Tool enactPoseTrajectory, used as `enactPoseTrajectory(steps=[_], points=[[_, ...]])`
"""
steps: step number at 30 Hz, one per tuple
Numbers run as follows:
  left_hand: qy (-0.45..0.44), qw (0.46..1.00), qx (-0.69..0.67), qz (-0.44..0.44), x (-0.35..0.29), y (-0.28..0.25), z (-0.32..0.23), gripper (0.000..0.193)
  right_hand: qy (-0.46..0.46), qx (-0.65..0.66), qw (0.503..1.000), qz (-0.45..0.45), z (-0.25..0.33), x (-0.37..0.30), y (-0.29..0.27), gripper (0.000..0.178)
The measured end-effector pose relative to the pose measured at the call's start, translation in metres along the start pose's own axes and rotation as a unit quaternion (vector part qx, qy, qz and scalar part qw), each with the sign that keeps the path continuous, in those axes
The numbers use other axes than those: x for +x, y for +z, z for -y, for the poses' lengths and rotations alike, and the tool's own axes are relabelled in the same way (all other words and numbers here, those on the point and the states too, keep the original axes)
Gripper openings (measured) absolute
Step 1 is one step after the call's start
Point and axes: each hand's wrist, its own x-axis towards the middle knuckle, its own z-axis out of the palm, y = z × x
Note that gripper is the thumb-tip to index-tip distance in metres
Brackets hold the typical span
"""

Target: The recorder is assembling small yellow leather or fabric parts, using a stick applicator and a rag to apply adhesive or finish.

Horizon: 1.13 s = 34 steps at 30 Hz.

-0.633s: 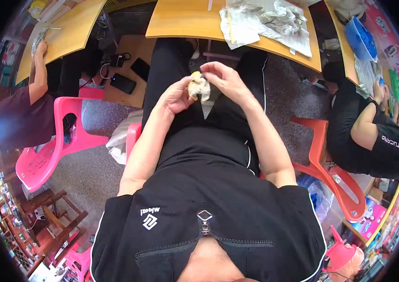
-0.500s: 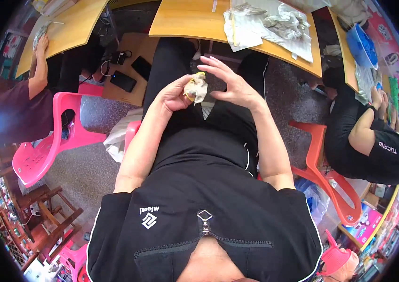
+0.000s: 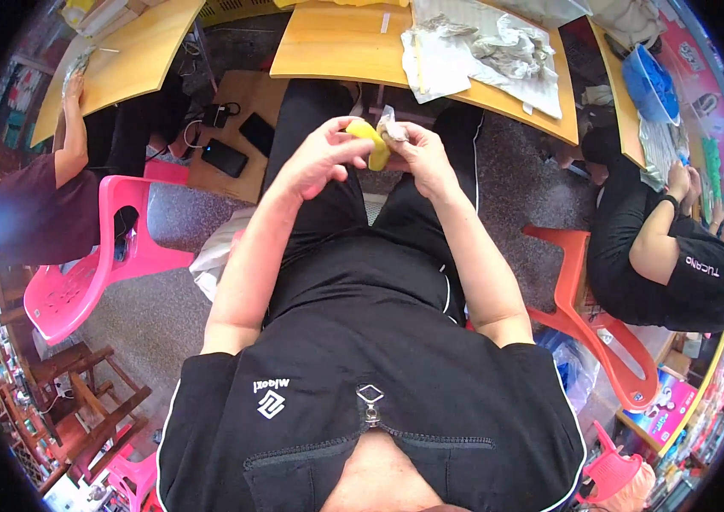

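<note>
Both hands are raised together above my lap. My left hand point(image 3: 321, 160) is closed around a smooth, bright yellow rounded thing point(image 3: 377, 152) whose kind I cannot make out; part of it is hidden behind the fingers. In my right hand point(image 3: 427, 160), thumb and fingers pinch a crumpled whitish-grey cloth or paper point(image 3: 393, 128), right beside the yellow thing. Whether the two pieces are still joined does not show.
Ahead stands a wooden table point(image 3: 328, 47) bearing a white sheet point(image 3: 439, 72) and crumpled greyish cloths point(image 3: 511, 47). Phones point(image 3: 224, 160) lie on a low board at left. Pink point(image 3: 102, 256) and orange chairs point(image 3: 571, 264) flank me; co-workers sit on both sides.
The whitish wrap has passed from my left hand into my right fingers, baring much more yellow. My right hand has closed, and both hands have come together.
</note>
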Motion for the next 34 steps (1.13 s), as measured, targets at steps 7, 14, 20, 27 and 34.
enactPoseTrajectory(steps=[7, 14, 20, 27, 34], points=[[0.122, 0.975, 0.104, -0.151, 0.008, 0.008, 0.017, 0.013, 0.008, 0.015, 1.0, -0.002, -0.001, -0.004, 0.011, 0.018], [0.153, 0.977, 0.092, -0.117, 0.007, -0.004, 0.018, 0.02, -0.042, -0.007, 0.998, -0.038, 0.005, -0.005, 0.015, 0.019], [0.4, 0.784, 0.389, -0.27, -0.006, 0.022, 0.003, 0.024, -0.105, -0.194, 0.97, -0.099, 0.002, -0.004, 0.012, 0.016], [0.425, 0.728, 0.5, -0.198, 0.002, 0.033, 0.007, 0.011, -0.095, -0.113, 0.982, -0.115, 0.001, -0.005, 0.014, 0.022], [0.294, 0.856, 0.382, -0.186, 0.004, 0.022, 0.011, 0.018, -0.071, -0.003, 0.995, -0.07, 0.008, -0.007, 0.018, 0.021]])
